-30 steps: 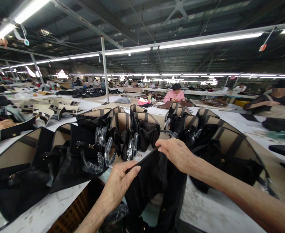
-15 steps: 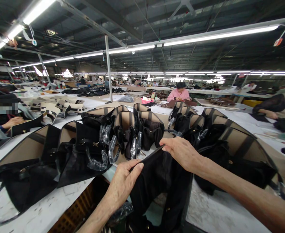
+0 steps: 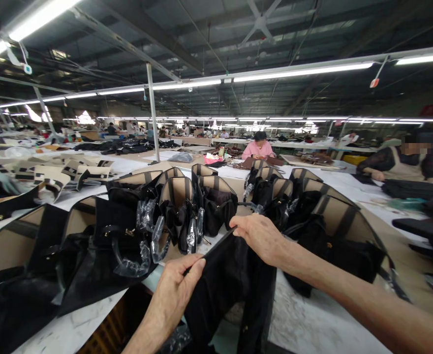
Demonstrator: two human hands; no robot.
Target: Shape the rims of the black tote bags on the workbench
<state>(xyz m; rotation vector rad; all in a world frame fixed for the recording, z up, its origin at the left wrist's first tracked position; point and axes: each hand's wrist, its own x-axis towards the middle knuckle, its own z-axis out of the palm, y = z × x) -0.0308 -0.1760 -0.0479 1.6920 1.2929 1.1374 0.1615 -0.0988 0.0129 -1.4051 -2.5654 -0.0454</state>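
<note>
Between my two hands a black bag piece [image 3: 220, 270] is stretched by its upper edge, the rest hanging down in front of me. My left hand [image 3: 175, 285] pinches the near left end of that edge between thumb and fingers. Farther out, my right hand [image 3: 255, 233] grips the other end. A small gold-coloured metal fitting shows low on the hanging black material. Just beyond my hands stand black handbags [image 3: 177, 211] with beige insides, some with handles wrapped in clear plastic [image 3: 131, 265]. The undersides of both hands are hidden.
More black bags lie at the left [image 3: 13, 255] and right [image 3: 345, 241] on the white tabletop [image 3: 312, 319]. A yellow crate [image 3: 106, 329] sits below the table. Co-workers sit across [image 3: 258, 147] and at the right [image 3: 404, 162]. Beige cut pieces [image 3: 61, 172] lie at the far left.
The view has swung to the right, so the bags appear farther left and the co-worker at the right shows more. Both hands still hold the black edge taut.
</note>
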